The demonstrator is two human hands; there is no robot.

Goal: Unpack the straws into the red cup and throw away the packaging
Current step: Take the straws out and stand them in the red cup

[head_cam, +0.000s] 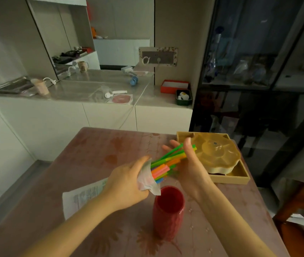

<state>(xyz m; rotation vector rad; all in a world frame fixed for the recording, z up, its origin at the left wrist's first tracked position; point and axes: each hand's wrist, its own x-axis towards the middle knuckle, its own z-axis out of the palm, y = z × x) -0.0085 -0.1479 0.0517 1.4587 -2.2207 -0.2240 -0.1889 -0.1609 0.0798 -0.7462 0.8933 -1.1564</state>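
Observation:
A bundle of coloured straws [168, 165], green, orange, pink and yellow, is held above the table between both hands. My left hand [127, 184] grips the clear plastic packaging [147, 178], which still covers the straws' near ends. My right hand [190, 164] is closed around the far part of the bundle, whose tips stick out past the thumb. The red cup [168, 212] stands upright on the table just below the hands, its mouth open and nothing visible inside.
A printed paper sheet [80, 199] lies on the pink table [95, 154] under my left forearm. A tan tray with a flower-shaped lidded dish [216, 154] sits at the table's far right. White counter and dark glass cabinet stand behind.

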